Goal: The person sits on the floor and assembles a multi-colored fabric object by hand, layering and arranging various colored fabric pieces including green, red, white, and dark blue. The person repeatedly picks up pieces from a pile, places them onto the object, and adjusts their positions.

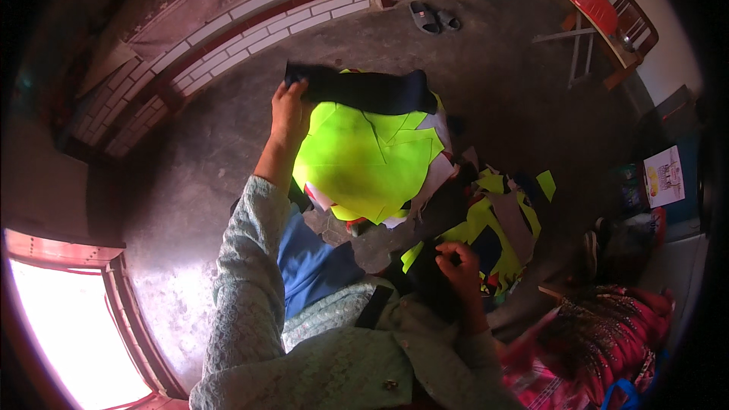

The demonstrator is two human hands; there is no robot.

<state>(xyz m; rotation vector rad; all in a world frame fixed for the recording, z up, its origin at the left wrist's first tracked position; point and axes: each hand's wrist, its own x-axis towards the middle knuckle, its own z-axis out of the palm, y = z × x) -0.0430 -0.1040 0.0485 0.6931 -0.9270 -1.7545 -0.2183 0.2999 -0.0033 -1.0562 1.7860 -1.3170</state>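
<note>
My left hand reaches forward and pinches the left end of a dark navy strip of cloth. The strip lies across the far side of a heap of neon yellow fabric pieces. Pale and red scraps poke out beneath that heap. Closer to me, my right hand has its fingers curled in a pinch; whatever they hold, if anything, is lost against the dark cloth there. Beside it on the right is a second pile of yellow, dark and greyish fabric scraps.
Blue cloth lies left of my lap, and a small dark strip rests on my clothing. Pink patterned fabric is at the lower right. Grey sandals lie far ahead; a folding table with a red chair stands far right.
</note>
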